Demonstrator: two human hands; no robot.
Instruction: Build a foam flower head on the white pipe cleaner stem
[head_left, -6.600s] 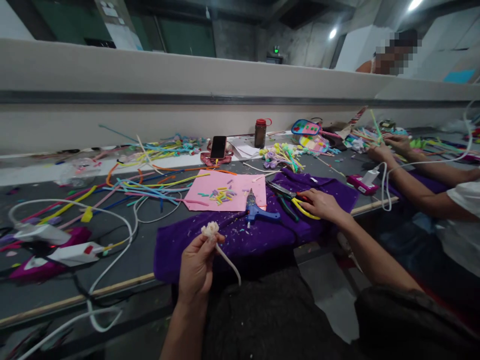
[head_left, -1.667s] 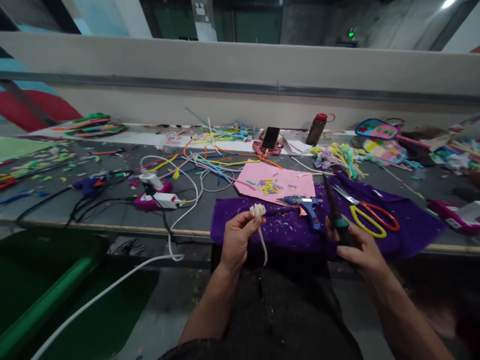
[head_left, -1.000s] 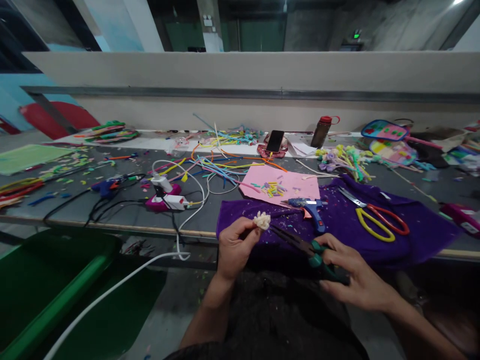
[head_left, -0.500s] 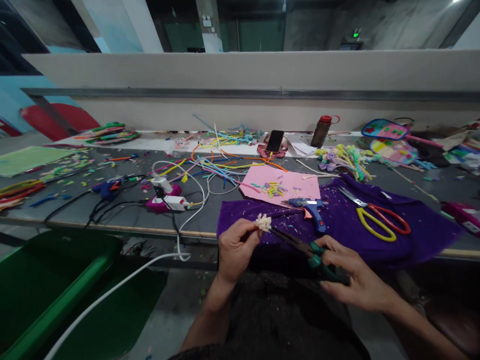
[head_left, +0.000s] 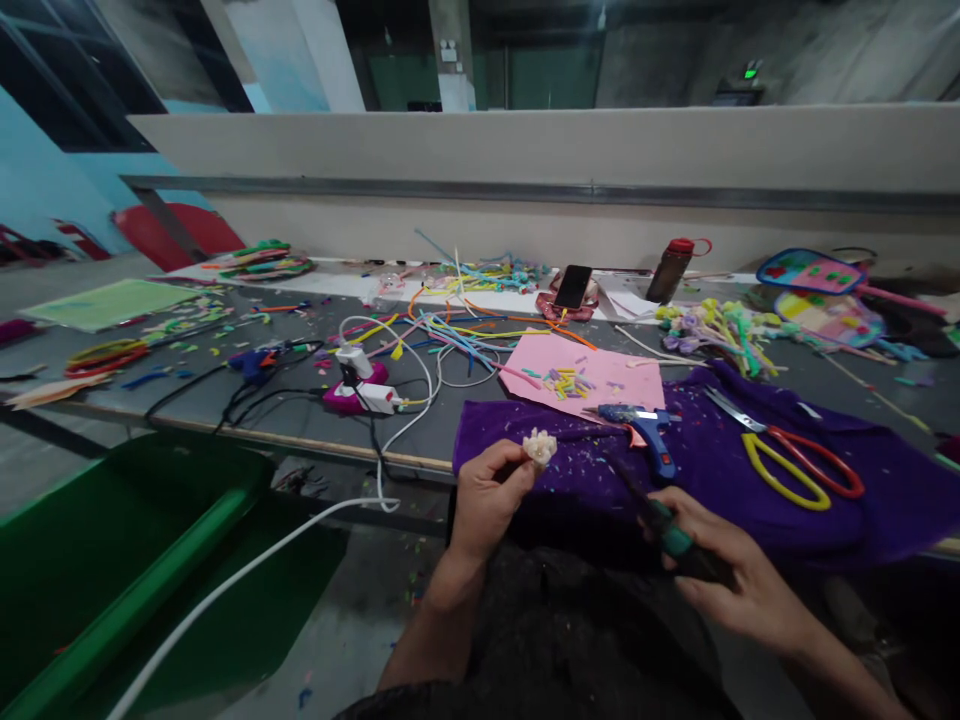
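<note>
Between thumb and fingers, my left hand pinches a small cream-white flower-like piece of short bundled tips. My right hand is closed round the green handles of long-nosed pliers. Their dark jaws point up and left, apart from the white piece. Just beyond my hands a blue glue gun lies on the purple cloth. To its right rest scissors with one yellow and one red handle. Short coloured pieces are scattered on a pink sheet.
Left of the cloth lie a power strip with a white cable and another glue gun. Pipe cleaners, a phone and a bottle are farther back. A green bin stands below the table's left edge.
The pliers have drawn away from the white piece, down and to the right. My left hand has tilted the piece, showing more of its face. The view has turned slightly left.
</note>
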